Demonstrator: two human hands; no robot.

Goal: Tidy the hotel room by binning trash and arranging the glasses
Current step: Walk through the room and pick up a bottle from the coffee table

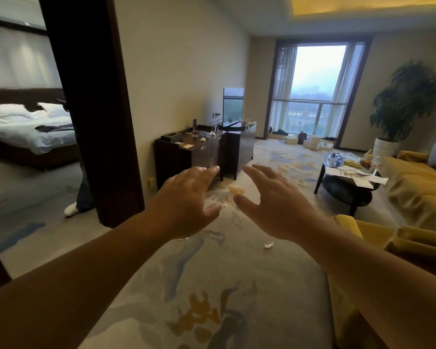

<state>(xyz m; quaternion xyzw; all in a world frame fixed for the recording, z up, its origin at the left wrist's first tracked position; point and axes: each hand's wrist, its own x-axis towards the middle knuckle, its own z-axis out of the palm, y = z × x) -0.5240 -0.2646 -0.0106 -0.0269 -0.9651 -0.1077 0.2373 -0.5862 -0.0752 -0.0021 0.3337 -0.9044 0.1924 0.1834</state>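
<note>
Left hand [186,197] and right hand [275,202] forward, each grip wide and empty.
The crumpled tissue [268,245] on the carpet [237,285] seems light and soft; pinch it anywhere.

Both bare arms reach forward, held out at about the same height. The left hand [186,197] and right hand [275,202] face each other, palms turned inward, fingers spread and relaxed, seemingly holding nothing, thumbs nearly meeting between them.

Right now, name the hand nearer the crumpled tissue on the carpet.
Right. The right hand is raised almost over the tissue; the left hand is farther off to its left.
</note>
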